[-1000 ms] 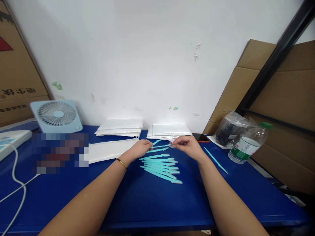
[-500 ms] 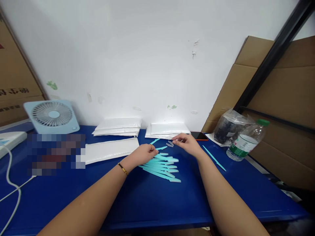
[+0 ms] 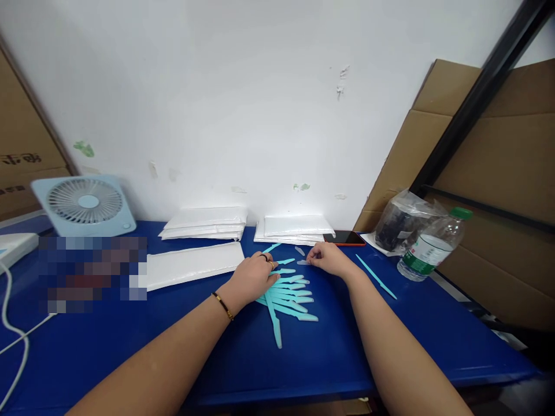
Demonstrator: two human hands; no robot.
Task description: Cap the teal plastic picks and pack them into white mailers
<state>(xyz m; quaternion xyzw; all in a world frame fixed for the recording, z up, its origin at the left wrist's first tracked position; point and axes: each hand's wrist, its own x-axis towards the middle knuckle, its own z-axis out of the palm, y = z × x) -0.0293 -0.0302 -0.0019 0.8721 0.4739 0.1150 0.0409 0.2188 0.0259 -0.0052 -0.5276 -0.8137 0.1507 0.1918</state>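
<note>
On table (image 3: 329,370): fan (image 3: 88,201) at left, bottle (image 3: 429,251) at right, razors (image 3: 299,315) between; behind razors, packet stacks (image 3: 203,219); phone (image 3: 349,238) right of stacks.

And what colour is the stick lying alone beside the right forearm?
The lone stick is turquoise, shown best in the head view.

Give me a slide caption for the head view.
Left hand over turquoise eyebrow razors spread on a blue table, right hand at a small translucent blade cap.

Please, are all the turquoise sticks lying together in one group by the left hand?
No, one turquoise stick lies apart from the other sticks, between the right hand and the bottle.
</note>
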